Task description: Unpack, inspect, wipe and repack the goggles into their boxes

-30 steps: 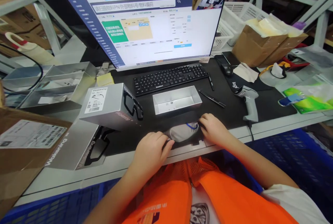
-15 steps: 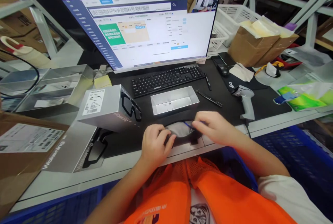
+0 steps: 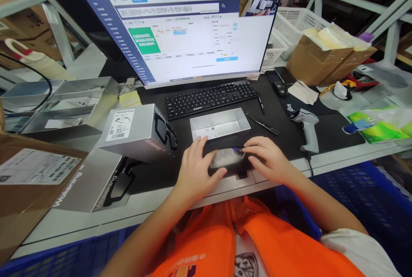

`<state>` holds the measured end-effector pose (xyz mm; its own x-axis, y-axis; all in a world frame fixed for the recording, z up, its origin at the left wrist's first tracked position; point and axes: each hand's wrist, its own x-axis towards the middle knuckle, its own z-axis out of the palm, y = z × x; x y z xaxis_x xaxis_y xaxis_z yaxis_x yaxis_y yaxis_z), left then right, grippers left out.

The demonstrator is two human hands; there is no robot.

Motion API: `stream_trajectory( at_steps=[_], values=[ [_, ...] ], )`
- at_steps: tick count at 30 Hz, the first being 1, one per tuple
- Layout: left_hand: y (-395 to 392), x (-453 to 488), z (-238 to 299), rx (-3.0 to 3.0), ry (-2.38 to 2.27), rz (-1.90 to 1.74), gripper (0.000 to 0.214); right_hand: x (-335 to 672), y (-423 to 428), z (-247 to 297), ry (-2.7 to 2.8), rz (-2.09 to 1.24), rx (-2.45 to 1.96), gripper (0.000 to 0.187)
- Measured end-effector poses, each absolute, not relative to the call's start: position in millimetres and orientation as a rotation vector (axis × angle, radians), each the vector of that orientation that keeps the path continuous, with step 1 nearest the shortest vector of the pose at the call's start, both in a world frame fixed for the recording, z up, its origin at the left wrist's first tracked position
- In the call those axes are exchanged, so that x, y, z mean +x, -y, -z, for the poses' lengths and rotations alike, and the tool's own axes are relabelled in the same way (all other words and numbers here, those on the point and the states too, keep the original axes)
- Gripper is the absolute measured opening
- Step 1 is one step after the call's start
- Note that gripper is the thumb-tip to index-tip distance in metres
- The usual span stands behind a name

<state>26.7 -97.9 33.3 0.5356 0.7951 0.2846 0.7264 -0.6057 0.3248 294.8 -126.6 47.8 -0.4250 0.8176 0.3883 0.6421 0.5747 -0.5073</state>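
Observation:
A dark oblong case [image 3: 228, 159] with a greyish filling and a bit of blue at its right end lies at the near edge of the black desk mat; its exact kind is unclear. At its left end is my left hand [image 3: 196, 170], fingers spread and thumb apart along the near side. My right hand [image 3: 268, 159] is at the opposite end, its fingers apart and the tips by the blue bit. Just beyond the case sits an open silver box tray [image 3: 220, 124]. To the left, a silver carton with a glasses picture [image 3: 128, 131] rests on another silver carton [image 3: 86, 187].
Behind the tray are a keyboard [image 3: 210, 98] and a large monitor [image 3: 193, 62]. Two pens, one a dark pen [image 3: 262, 123], lie right of the tray. A barcode scanner [image 3: 307, 129] and a mouse [image 3: 279, 88] are farther right. A brown parcel [image 3: 35, 212] occupies the left front.
Both hands have loosened and spread their fingers around the case; the right one earlier pinched near the blue bit. The view has shifted slightly, and a beige panel on the screen is gone.

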Motion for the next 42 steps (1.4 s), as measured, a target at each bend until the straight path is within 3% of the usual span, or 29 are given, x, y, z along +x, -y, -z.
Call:
stream_trajectory(
  at_steps=[3, 6, 9, 12, 14, 18, 20, 27, 32, 34, 42],
  values=[
    [95, 30, -40, 2.657, -1.3, -0.555, 0.068, 300, 131, -34, 2.321, -0.414, -1.255, 0.037],
    [94, 30, -43, 2.696, -1.178, -0.541, 0.064, 294, 130, -30, 2.329, -0.307, -1.312, 0.048],
    [97, 26, -41, 2.721, -1.125, -0.536, 0.067, 280, 125, -37, 2.374, -0.179, -1.251, 0.075],
    [103, 22, -36, 2.751, -1.042, -0.553, 0.054, 264, 116, -47, 2.522, -0.161, -1.185, 0.094],
    [106, 17, -33, 2.737, -1.0, -0.587, 0.05, 256, 111, -51, 2.6, -0.195, -1.137, 0.091],
    [106, 7, -26, 2.59, -1.141, -0.568, 0.087, 249, 103, -50, 2.645, -0.254, -1.028, 0.083],
    [105, 4, -22, 2.556, -1.139, -0.601, 0.094, 246, 102, -49, 2.632, -0.246, -1.03, 0.084],
    [103, -11, -18, 2.31, -1.003, -0.83, 0.088, 254, 101, -59, 2.61, -0.264, -0.971, 0.084],
    [100, -20, -11, 2.065, -1.143, -0.907, 0.035, 276, 96, -60, 2.55, -0.319, -1.029, 0.088],
    [98, -21, -10, 2.056, -1.2, -0.972, 0.025, 277, 93, -59, 2.552, -0.328, -1.04, 0.087],
    [97, -20, -38, 1.916, -1.171, -0.898, 0.043, 253, 92, -65, 2.677, -0.268, -1.029, 0.083]
  ],
)
